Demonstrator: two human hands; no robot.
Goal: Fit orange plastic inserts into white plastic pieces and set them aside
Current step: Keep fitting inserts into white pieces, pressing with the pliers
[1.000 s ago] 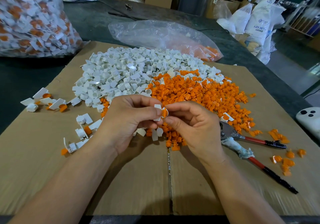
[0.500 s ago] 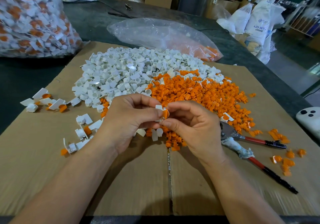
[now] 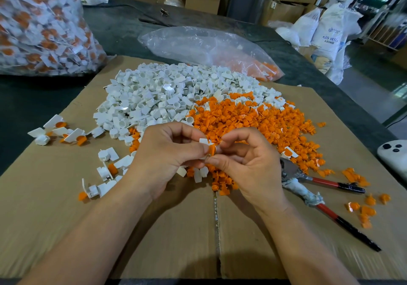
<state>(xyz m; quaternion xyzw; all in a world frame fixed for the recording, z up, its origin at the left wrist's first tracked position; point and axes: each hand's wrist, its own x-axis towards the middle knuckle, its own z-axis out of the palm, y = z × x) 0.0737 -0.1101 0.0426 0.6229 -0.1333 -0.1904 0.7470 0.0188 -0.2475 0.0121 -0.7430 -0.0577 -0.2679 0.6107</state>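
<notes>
My left hand (image 3: pixel 167 154) pinches a small white plastic piece (image 3: pixel 204 141) between thumb and fingers above the cardboard. My right hand (image 3: pixel 246 163) pinches an orange insert (image 3: pixel 212 149) and holds it against that white piece. Behind the hands lies a heap of white pieces (image 3: pixel 167 95) and, to its right, a heap of orange inserts (image 3: pixel 253 119). Several fitted white-and-orange pieces (image 3: pixel 63 132) lie at the left on the cardboard, with more (image 3: pixel 105 168) close to my left wrist.
A cardboard sheet (image 3: pixel 66 218) covers the dark table. Red-handled pliers (image 3: pixel 319 183) lie right of my right hand, with loose orange inserts (image 3: pixel 361 207) beyond them. A full bag of fitted pieces (image 3: pixel 44 24) sits far left, a clear bag (image 3: pixel 204 49) behind the heaps, a white device (image 3: pixel 394 154) at the right edge.
Both hands stay together at the same spot. The fingers have shifted slightly, and the orange insert sits closer against the white piece.
</notes>
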